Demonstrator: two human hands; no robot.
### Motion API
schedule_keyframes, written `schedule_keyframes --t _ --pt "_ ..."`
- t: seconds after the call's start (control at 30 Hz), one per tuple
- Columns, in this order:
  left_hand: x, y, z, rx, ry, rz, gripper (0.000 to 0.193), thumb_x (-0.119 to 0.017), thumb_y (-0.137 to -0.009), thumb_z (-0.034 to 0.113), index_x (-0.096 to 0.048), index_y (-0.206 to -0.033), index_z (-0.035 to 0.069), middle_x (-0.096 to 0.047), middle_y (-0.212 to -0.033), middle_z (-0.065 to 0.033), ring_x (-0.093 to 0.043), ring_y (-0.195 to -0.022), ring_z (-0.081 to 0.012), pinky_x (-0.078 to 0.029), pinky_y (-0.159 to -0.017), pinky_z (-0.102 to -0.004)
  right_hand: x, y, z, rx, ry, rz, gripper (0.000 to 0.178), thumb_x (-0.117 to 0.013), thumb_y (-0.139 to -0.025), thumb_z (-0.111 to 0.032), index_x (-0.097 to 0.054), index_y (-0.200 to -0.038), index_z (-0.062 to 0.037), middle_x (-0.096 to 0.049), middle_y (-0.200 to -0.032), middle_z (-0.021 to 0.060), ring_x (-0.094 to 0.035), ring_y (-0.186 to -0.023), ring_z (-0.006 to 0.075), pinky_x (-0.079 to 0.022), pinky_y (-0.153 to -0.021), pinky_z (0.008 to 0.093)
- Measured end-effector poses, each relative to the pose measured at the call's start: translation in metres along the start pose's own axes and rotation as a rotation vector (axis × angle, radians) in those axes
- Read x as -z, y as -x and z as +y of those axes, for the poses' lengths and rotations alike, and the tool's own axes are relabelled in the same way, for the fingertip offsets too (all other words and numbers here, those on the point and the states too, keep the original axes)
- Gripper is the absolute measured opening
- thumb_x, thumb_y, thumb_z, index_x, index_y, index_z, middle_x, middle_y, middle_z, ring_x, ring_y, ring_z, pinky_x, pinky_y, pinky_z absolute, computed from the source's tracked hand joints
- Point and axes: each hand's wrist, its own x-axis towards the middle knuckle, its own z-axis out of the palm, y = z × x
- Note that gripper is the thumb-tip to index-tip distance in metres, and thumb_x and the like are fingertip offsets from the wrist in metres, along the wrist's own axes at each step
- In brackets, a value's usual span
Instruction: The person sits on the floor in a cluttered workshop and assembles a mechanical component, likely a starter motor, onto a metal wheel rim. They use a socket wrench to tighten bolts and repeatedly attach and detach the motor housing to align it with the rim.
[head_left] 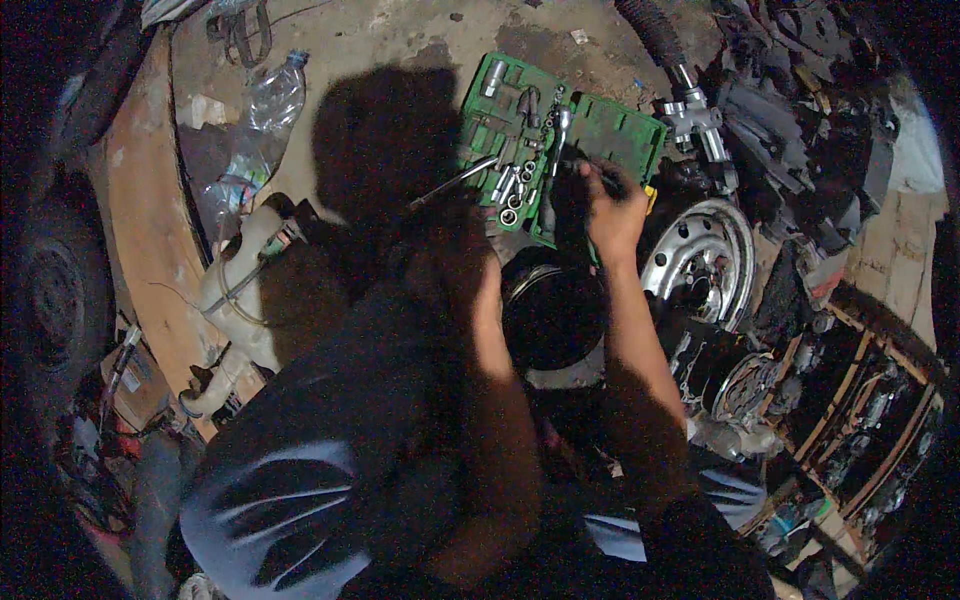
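Note:
A green tool case (480, 110) lies unfolded on the floor ahead of me. Sockets, ring-ended wrenches (510, 214) and other chrome tools fill its left half. Over the right half, my right hand (615, 218) has its fingers closed, and what they hold is lost in shadow. A chrome ratchet (562, 130) lies just beyond those fingertips. My left hand (484, 275) is at the case's near left edge, with its fingers hidden in the dark. A thin metal rod (452, 184) slants from the case into the shadow close to that hand.
A silver wheel rim (735, 250) lies right of my right forearm, near a hose with a metal fitting (695, 125). Between my arms stands a dark round container (550, 320). Left are a plastic bottle (278, 92) and a whitish tank (230, 275). Car parts crowd the right.

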Motion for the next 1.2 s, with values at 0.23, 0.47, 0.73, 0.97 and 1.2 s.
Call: schedule_keyframes --t 0.23,0.47,0.73,0.97,1.2 --pt "-0.016 -0.012 -0.035 0.103 0.207 -0.05 0.019 -0.055 -0.1 0.017 -0.064 -0.11 0.004 -0.07 -0.103 -0.0081 -0.066 -0.086 -0.0168 -0.053 -0.071 -0.0307 -0.04 -0.041 0.017 0.069 0.14 -0.032 0.018 -0.074 -0.086 -0.011 -0.07 -0.097 0.002 -0.074 -0.089 0.0123 -0.067 -0.079 0.017 -0.051 -0.077 0.0318" --pt "-0.033 -0.017 -0.065 -0.196 0.303 -0.043 0.02 -0.055 -0.101 0.018 -0.065 -0.108 0.002 -0.07 -0.101 -0.0087 -0.067 -0.089 -0.0168 -0.053 -0.075 -0.0294 -0.046 -0.032 0.023 0.032 0.186 -0.161 0.021 -0.078 -0.083 -0.015 -0.073 -0.098 -0.0019 -0.073 -0.087 0.0126 -0.068 -0.077 0.018 -0.052 -0.075 0.0314" --pt "-0.038 -0.017 -0.057 -0.174 0.2 -0.114 0.022 -0.051 -0.102 0.016 -0.064 -0.11 0.0 -0.07 -0.102 -0.0107 -0.066 -0.094 -0.0186 -0.053 -0.079 -0.0309 -0.044 -0.038 0.016 0.139 0.224 -0.245 0.016 -0.075 -0.082 -0.012 -0.075 -0.096 -0.0049 -0.074 -0.091 0.0142 -0.072 -0.081 0.0229 -0.054 -0.076 0.0328" --pt "-0.037 -0.021 -0.061 -0.15 0.237 -0.14 0.024 -0.049 -0.103 0.018 -0.062 -0.112 0.001 -0.07 -0.102 -0.0112 -0.066 -0.094 -0.0194 -0.053 -0.079 -0.0314 -0.041 -0.041 0.014 0.09 0.206 -0.261 0.016 -0.073 -0.083 -0.011 -0.075 -0.098 -0.0057 -0.074 -0.088 0.0143 -0.072 -0.08 0.0227 -0.054 -0.075 0.033" --pt "-0.038 -0.021 -0.056 -0.172 0.277 -0.138 0.021 -0.051 -0.103 0.016 -0.063 -0.111 0.001 -0.069 -0.102 -0.0107 -0.066 -0.093 -0.0189 -0.053 -0.078 -0.0302 -0.04 -0.042 0.013 0.134 0.222 -0.257 0.016 -0.067 -0.086 -0.007 -0.075 -0.101 -0.0067 -0.073 -0.089 0.0157 -0.072 -0.081 0.0282 -0.053 -0.076 0.0347"
